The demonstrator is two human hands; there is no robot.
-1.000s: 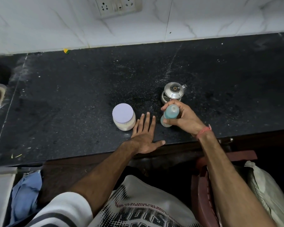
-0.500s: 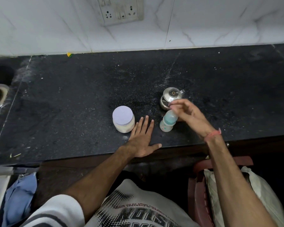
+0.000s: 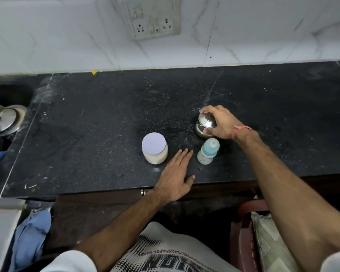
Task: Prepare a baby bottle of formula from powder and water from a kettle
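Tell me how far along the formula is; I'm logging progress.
Barely begun. The bottle stands capped on the counter, and the powder jar is lidded. The right hand grips the kettle; the left hand rests flat. Uncapping, pouring, scooping and mixing remain.

Black speckled stone counter (image 3: 106, 118), white marble-look wall tiles (image 3: 57, 36), grimy socket plate (image 3: 153, 18) above, sink (image 3: 6, 95) at left edge.
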